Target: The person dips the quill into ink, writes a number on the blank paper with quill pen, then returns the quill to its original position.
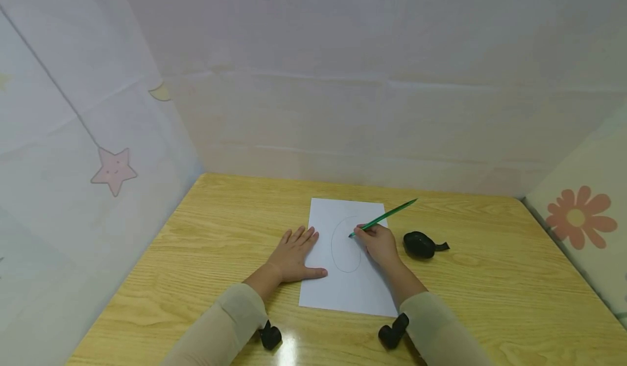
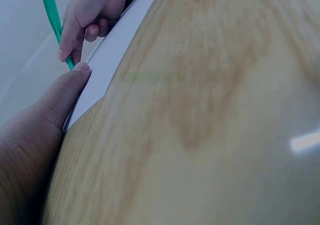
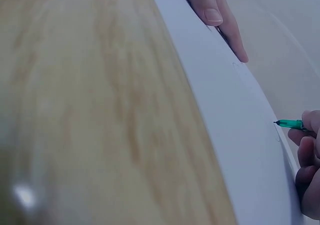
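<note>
A white sheet of paper lies on the wooden table, bearing a thin drawn oval whose right side is partly hidden by the hand. My left hand rests on the sheet's left edge, fingers spread and thumb pointing toward the oval. In my right hand a slim green pen is pinched between thumb and fingers, slanting up to the right. Its dark tip is inside the oval, close over the paper. In the right wrist view the pen shows its point near the line, with the left fingers farther up the sheet.
A black rounded object with a short strap lies on the table right of the paper. Pale printed fabric hangs behind the table and at both sides. Small black devices are strapped at both wrists.
</note>
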The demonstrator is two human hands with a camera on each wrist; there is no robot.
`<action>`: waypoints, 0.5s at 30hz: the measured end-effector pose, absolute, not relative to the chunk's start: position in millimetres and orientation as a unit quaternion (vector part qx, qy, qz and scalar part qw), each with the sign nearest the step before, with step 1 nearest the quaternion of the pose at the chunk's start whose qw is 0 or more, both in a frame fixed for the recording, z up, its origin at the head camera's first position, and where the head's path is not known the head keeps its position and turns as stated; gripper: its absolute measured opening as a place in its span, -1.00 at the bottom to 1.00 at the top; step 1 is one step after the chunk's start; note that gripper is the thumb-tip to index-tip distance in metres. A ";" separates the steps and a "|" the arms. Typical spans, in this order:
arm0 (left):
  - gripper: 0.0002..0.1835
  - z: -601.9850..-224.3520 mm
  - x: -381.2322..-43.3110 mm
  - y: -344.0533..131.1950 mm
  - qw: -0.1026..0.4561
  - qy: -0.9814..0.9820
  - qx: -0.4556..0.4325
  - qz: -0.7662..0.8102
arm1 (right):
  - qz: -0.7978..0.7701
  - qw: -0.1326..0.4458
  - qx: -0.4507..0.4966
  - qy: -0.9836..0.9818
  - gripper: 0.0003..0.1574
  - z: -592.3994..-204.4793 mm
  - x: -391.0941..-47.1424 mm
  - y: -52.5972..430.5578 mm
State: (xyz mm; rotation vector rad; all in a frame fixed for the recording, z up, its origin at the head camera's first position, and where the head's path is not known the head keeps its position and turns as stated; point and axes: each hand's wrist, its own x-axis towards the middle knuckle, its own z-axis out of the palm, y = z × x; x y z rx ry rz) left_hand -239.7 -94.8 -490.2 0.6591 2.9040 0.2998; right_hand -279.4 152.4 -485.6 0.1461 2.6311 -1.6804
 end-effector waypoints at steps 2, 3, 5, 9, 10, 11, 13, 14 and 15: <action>0.11 -490.6 -239.9 -95.3 0.074 0.967 0.220 0.100 | -0.538 0.010 0.050 0.841 -0.58 -486.1 -280.0 151.8; 0.11 -490.9 -240.1 -95.5 0.073 0.967 0.221 0.100 | -0.538 0.011 0.050 0.841 -0.58 -486.2 -280.1 151.4; 0.11 -491.5 -240.4 -95.6 0.074 0.968 0.221 0.098 | -0.539 0.011 0.050 0.841 -0.58 -486.8 -280.4 150.6; 0.11 -491.7 -240.5 -95.5 0.076 0.968 0.219 0.095 | -0.541 0.010 0.047 0.840 -0.60 -487.3 -280.7 148.9; 0.11 -491.6 -240.5 -95.4 0.077 0.968 0.219 0.094 | -0.542 0.010 0.046 0.839 -0.60 -487.5 -280.9 148.6; 0.11 -491.5 -240.4 -95.4 0.077 0.968 0.219 0.095 | -0.542 0.009 0.047 0.839 -0.60 -487.7 -281.2 148.1; 0.11 -491.2 -240.1 -95.6 0.078 0.968 0.219 0.095 | -0.543 0.010 0.048 0.838 -0.60 -487.9 -281.5 147.3; 0.12 -490.9 -240.1 -95.7 0.079 0.968 0.219 0.094 | -0.544 0.012 0.048 0.838 -0.60 -487.9 -281.5 146.8; 0.12 -490.7 -240.0 -95.8 0.079 0.968 0.220 0.094 | -0.544 0.012 0.048 0.838 -0.60 -487.9 -281.6 146.3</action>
